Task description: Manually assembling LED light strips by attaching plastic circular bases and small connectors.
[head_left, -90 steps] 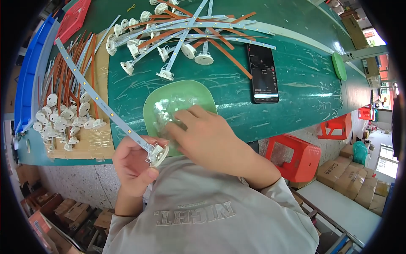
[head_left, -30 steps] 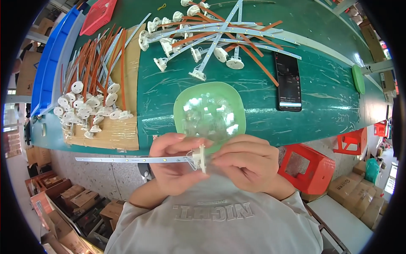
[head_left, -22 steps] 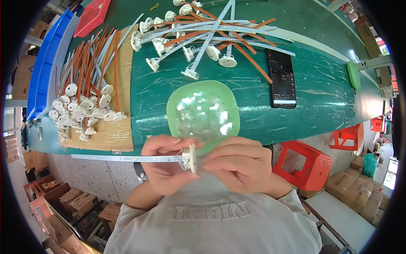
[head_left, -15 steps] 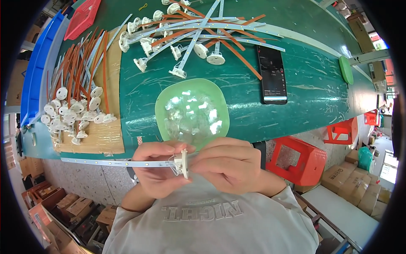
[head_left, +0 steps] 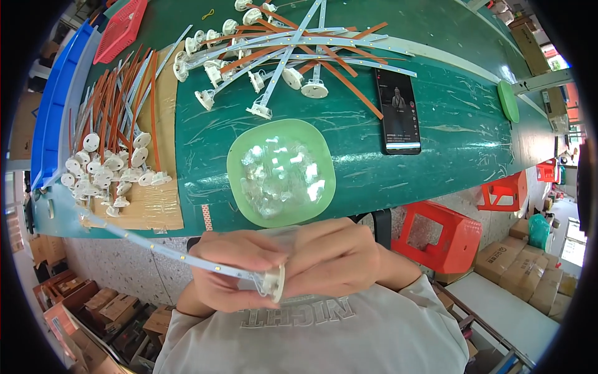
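Between the thumb and fingers of my left hand (head_left: 229, 249) is an LED light strip (head_left: 169, 252), gripped at its white round end cap (head_left: 278, 283). The strip slants away up to the left, and thin wires show beside the cap. My right hand (head_left: 339, 258) is closed against the right face of that cap; whatever its fingertips pinch is hidden. Just beyond both hands stands a light green bowl (head_left: 235, 187) with shiny clear small pieces in it.
Capped strips (head_left: 103, 165), white and orange-brown, lie heaped on cardboard (head_left: 167, 202) at left. More strips (head_left: 293, 56) cross at the far middle, beside a lit phone (head_left: 398, 112). A blue tray (head_left: 56, 118) and red basket (head_left: 121, 31) sit far left; red stools (head_left: 455, 237) stand right.
Both hands have come nearer my body, clear of the bowl's near rim. The strip has tilted, its free end now higher at the left. The phone's screen picture differs.
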`<state>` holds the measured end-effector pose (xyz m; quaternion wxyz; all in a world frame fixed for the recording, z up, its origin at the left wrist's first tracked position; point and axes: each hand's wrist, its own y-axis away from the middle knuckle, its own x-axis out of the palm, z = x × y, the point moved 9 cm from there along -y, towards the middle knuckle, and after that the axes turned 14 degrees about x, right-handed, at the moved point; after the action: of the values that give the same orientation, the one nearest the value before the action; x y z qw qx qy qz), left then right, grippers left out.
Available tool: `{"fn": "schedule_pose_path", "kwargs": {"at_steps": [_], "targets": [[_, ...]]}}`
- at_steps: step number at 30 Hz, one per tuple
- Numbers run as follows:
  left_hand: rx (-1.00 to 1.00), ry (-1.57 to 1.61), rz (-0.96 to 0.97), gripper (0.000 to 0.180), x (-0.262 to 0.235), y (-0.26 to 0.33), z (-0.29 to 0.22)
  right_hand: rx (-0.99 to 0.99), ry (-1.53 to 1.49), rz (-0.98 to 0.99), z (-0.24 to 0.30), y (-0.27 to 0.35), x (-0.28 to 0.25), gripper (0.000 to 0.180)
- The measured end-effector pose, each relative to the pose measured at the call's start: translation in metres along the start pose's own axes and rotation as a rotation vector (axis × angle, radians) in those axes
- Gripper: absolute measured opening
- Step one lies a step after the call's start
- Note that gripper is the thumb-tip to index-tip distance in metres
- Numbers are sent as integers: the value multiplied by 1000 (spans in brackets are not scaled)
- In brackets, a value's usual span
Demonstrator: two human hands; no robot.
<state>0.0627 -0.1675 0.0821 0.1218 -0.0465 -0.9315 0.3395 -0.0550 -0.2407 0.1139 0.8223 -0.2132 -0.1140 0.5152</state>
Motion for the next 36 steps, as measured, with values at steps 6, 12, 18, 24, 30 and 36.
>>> {"fn": "schedule_pose_path", "kwargs": {"at_steps": [6,12,18,24,30,36], "targets": [[83,-100,-105,70,3,2,-14,-162,251,-163,20,8,7,18],[125,-181,-141,68,10,14,-17,-175,375,-319,34,20,15,21],[87,-183,-115,70,10,17,-13,-190,397,-379,35,20,18,17],[72,-69,-256,69,6,29,-7,-117,365,-354,28,19,18,23],[88,-39,-334,67,7,31,-1,94,115,-268,3,18,11,18],[186,-119,-306,68,7,24,-8,55,136,-261,7,16,9,19]]}}
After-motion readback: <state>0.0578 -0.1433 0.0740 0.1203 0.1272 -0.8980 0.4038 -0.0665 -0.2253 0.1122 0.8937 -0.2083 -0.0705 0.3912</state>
